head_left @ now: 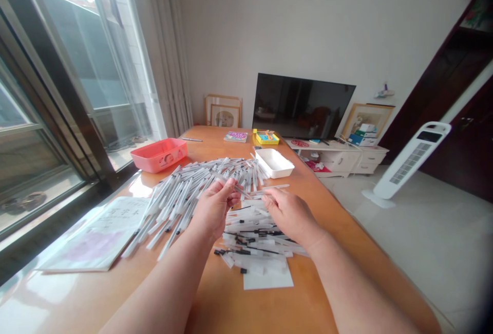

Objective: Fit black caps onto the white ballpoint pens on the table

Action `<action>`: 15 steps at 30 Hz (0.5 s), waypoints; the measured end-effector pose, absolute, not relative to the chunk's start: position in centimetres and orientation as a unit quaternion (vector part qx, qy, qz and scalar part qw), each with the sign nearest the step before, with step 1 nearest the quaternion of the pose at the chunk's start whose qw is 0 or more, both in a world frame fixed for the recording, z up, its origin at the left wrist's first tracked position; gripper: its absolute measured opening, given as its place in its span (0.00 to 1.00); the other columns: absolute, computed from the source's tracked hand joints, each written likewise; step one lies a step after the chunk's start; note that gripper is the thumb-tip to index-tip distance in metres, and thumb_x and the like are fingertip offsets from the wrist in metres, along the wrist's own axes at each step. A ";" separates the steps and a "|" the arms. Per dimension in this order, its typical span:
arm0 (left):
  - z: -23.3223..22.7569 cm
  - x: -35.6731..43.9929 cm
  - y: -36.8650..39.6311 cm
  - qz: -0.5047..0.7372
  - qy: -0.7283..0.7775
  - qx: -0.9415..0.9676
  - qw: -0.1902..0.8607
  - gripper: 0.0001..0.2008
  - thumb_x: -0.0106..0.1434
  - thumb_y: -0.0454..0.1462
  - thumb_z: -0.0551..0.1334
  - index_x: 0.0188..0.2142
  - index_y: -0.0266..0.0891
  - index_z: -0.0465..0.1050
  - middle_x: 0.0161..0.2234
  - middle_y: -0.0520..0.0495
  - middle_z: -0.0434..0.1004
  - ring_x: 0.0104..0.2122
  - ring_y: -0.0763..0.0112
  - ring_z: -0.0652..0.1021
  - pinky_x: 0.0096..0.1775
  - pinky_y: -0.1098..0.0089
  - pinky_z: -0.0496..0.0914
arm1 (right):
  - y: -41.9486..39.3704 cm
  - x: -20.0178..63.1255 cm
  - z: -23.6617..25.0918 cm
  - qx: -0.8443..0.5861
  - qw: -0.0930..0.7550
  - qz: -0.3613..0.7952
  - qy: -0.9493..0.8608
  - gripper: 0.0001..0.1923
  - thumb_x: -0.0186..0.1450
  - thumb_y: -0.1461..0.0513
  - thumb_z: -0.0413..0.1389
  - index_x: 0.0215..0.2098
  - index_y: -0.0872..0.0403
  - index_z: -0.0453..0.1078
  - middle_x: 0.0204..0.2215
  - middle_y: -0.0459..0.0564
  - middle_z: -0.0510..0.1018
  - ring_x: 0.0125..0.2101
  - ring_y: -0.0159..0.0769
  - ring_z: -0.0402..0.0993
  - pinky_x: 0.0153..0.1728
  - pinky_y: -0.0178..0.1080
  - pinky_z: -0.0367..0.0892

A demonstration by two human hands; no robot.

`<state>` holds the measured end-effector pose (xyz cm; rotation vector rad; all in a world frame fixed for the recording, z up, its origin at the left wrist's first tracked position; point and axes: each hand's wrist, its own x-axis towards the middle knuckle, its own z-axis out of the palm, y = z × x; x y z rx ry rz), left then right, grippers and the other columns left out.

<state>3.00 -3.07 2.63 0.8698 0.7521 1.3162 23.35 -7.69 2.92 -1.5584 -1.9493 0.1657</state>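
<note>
Daylight from the big window falls on the orange table (231, 303). At the far left lies a paper booklet (98, 234), behind it a pink tray (158, 154). A wide heap of white pen barrels (185, 192) is spread so I can reach them easily. My left hand (213, 210) pinches one pen barrel (236, 187) at its end; my right hand (289, 216) curls close on something thin, I cannot tell what. Under my hands lie sorted pen parts (254, 244) on a white sheet (269, 277). Farther right stands a white tray (274, 163).

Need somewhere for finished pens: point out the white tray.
Head view: the white tray sits on the table's right side, beyond the pen pile, before the yellow box.
</note>
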 end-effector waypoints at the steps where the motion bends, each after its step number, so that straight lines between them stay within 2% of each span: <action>1: 2.6 3.1 -3.2 0.565 0.331 0.390 0.647 0.17 0.57 0.46 0.74 0.35 0.35 0.76 0.30 0.49 0.77 0.28 0.77 0.75 0.36 0.73 0.71 | -7.7 23.1 2.9 -0.580 0.339 0.067 -0.738 0.14 0.73 0.52 0.49 0.42 0.48 0.74 0.37 0.52 0.80 0.37 0.42 0.73 0.35 0.38 0.58; 3: 2.5 3.4 -3.5 0.535 0.330 0.407 0.663 0.17 0.57 0.46 0.73 0.37 0.35 0.78 0.30 0.48 0.78 0.30 0.74 0.76 0.38 0.72 0.72 | -7.7 22.6 2.9 -0.548 0.388 0.103 -0.734 0.16 0.74 0.52 0.48 0.43 0.49 0.75 0.39 0.52 0.79 0.39 0.41 0.73 0.38 0.39 0.61; 6: 2.5 3.9 -4.1 0.504 0.313 0.425 0.684 0.18 0.57 0.46 0.74 0.39 0.35 0.80 0.32 0.45 0.79 0.32 0.72 0.78 0.40 0.70 0.72 | -7.7 21.8 2.6 -0.505 0.425 0.203 -0.723 0.21 0.75 0.49 0.46 0.37 0.51 0.73 0.33 0.49 0.78 0.36 0.39 0.72 0.37 0.38 0.62; 9: 2.7 3.9 -4.3 0.498 0.297 0.438 0.687 0.15 0.57 0.44 0.74 0.38 0.35 0.80 0.34 0.45 0.80 0.31 0.72 0.77 0.40 0.70 0.72 | -7.6 21.4 2.3 -0.493 0.427 0.306 -0.694 0.22 0.73 0.46 0.48 0.33 0.52 0.71 0.29 0.47 0.75 0.32 0.37 0.70 0.35 0.38 0.63; 13: 3.3 2.9 -3.6 0.544 0.268 0.411 0.681 0.18 0.60 0.43 0.72 0.47 0.38 0.78 0.33 0.47 0.79 0.30 0.74 0.77 0.38 0.71 0.72 | -7.5 21.9 2.4 -0.498 0.437 0.415 -0.624 0.22 0.69 0.44 0.53 0.34 0.53 0.72 0.27 0.46 0.74 0.31 0.36 0.69 0.35 0.37 0.64; 15: 3.6 2.2 -3.0 0.580 0.260 0.389 0.667 0.19 0.61 0.43 0.71 0.49 0.38 0.77 0.36 0.45 0.80 0.33 0.72 0.79 0.40 0.70 0.73 | -7.5 22.3 2.5 -0.492 0.448 0.459 -0.589 0.22 0.69 0.44 0.54 0.34 0.54 0.73 0.27 0.46 0.73 0.30 0.34 0.68 0.34 0.36 0.63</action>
